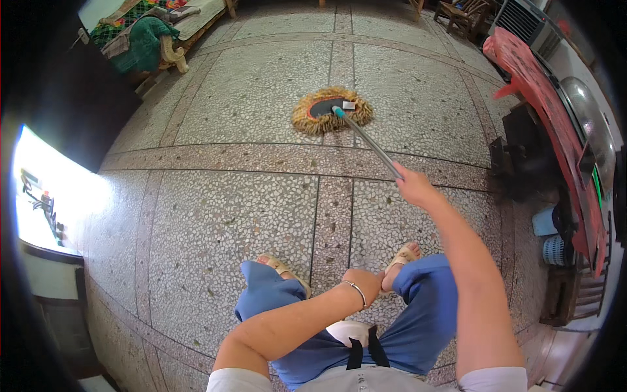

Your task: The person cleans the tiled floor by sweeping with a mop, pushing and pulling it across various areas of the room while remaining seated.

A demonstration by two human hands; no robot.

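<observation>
A mop with a yellowish-brown fringed head lies flat on the terrazzo floor ahead of me. Its metal handle slopes from a teal joint back towards me, and my right hand grips it with the arm stretched forward. My left hand, with a bracelet at the wrist, is low in front of my body between my knees. Its fingers are curled, but the back of the hand hides whether anything is inside; no part of the handle is visible between the two hands.
At the upper left, a wooden seat bears green cloth. A dark door stands beside a bright opening at left. Along the right are a table with a red plastic cover, blue baskets and a wooden chair. My sandalled feet are apart.
</observation>
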